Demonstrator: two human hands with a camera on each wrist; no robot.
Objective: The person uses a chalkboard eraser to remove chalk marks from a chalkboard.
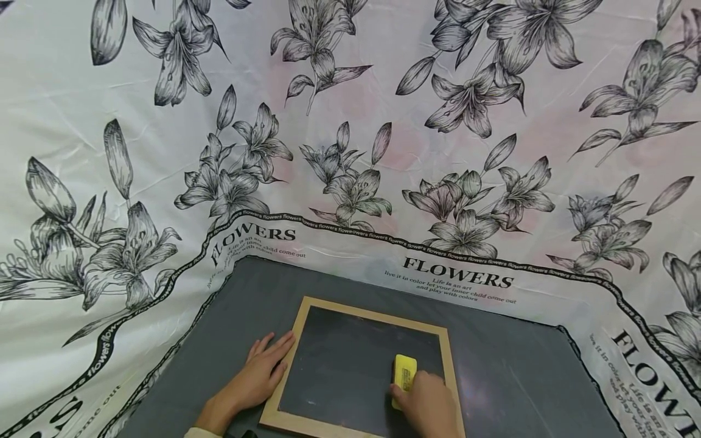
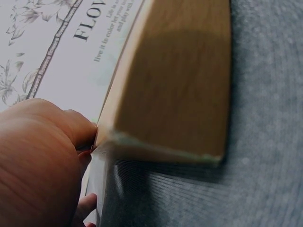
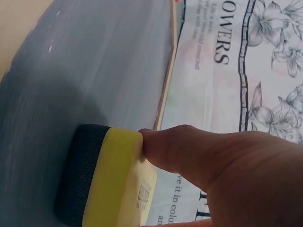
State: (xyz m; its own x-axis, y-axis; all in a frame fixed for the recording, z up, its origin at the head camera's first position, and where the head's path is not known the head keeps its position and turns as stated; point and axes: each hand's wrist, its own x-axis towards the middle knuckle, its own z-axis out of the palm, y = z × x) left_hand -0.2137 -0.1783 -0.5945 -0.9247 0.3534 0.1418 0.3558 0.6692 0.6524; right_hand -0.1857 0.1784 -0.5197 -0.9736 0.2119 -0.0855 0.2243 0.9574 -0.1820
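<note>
A small chalkboard (image 1: 339,365) with a pale wooden frame (image 1: 378,315) lies on the dark grey tabletop. My right hand (image 1: 429,404) grips a yellow board eraser (image 1: 405,372) over the right part of the board. In the right wrist view the thumb presses the side of the eraser (image 3: 113,175), whose dark felt face is against the board surface. My left hand (image 1: 257,377) rests along the left side of the frame, fingers fairly straight and touching its edge. The left wrist view shows the wooden frame's corner (image 2: 175,94) close up beside that hand (image 2: 42,161).
A white cloth (image 1: 350,121) printed with black lilies and the word FLOWERS surrounds the grey tabletop (image 1: 509,377) at the back and sides. A small black object (image 1: 249,434) shows at the bottom edge near the left wrist. Faint pale marks dot the board.
</note>
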